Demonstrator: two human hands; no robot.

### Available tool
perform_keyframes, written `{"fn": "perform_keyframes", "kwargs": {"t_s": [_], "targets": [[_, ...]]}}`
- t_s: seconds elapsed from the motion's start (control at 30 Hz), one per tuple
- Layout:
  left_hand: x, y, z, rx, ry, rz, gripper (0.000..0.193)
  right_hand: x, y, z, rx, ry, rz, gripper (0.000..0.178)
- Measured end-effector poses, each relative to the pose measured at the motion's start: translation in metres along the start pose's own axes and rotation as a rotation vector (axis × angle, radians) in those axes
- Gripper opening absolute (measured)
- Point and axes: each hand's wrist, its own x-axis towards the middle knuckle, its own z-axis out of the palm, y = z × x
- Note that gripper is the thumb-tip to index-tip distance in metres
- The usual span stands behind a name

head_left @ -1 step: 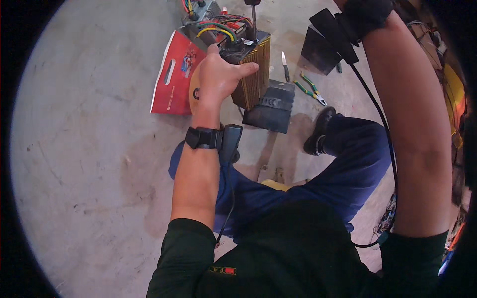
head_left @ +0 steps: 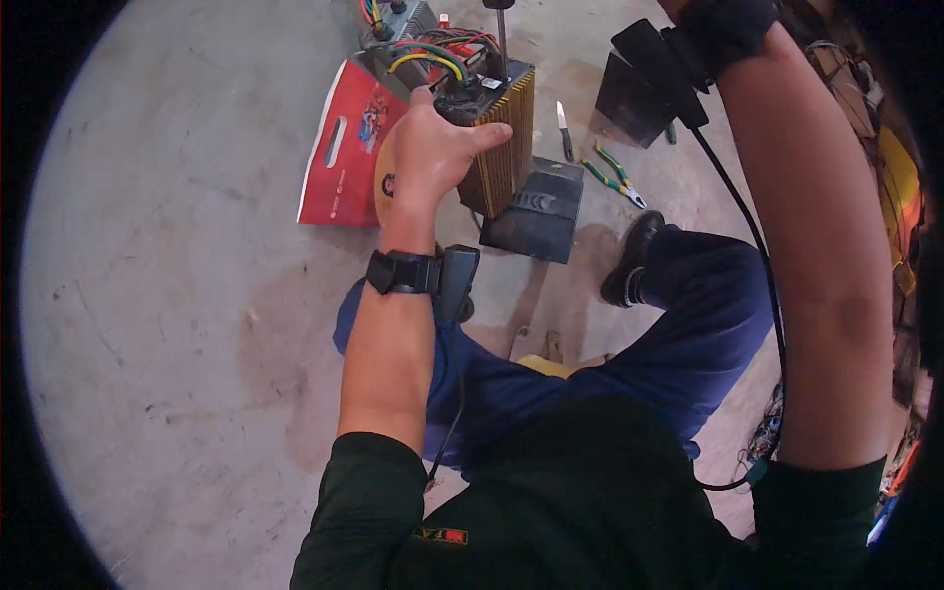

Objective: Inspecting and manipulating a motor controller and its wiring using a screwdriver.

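My left hand (head_left: pixel 430 147) is closed around the near side of a finned metal box (head_left: pixel 503 162), probably a motor controller, with its thumb laid over the fins. The box stands tilted beside a black panel (head_left: pixel 534 218). Thick yellow, green and red wires (head_left: pixel 433 61) loop out of its top through a black fitting. A screwdriver (head_left: pixel 502 44) stands upright against the box's top, its dark handle cut by the upper edge. My right forearm (head_left: pixel 821 246) reaches up the right side; the hand itself lies beyond the picture, so its grip is hidden.
Right of the box lie a small knife (head_left: pixel 563 133), green-and-yellow pliers (head_left: pixel 618 179) and another dark panel (head_left: pixel 634 98). A red bag (head_left: pixel 339 147) lies left, a second finned grey box (head_left: pixel 408 20) behind. Cables hang from straps on both my arms. Clutter lines the right edge.
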Motion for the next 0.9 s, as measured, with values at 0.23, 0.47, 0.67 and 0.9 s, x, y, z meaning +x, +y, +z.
{"fn": "perform_keyframes", "kwargs": {"t_s": [0.23, 0.47, 0.67, 0.9], "targets": [[0.0, 0.003, 0.0, 0.082, 0.004, -0.035, 0.076, 0.002, 0.007, -0.004, -0.1, 0.028, 0.08, 0.049], [-0.002, 0.002, -0.001, 0.077, 0.018, -0.028, 0.076, -0.015, -0.016, -0.008, -0.352, 0.032, 0.117, 0.04], [-0.001, 0.003, -0.001, 0.031, 0.007, -0.037, 0.077, -0.009, 0.005, 0.001, 0.106, 0.105, -0.077, 0.038], [-0.002, 0.003, 0.0, 0.038, 0.024, -0.004, 0.076, -0.009, 0.006, -0.018, -0.355, 0.025, 0.059, 0.044]]}}
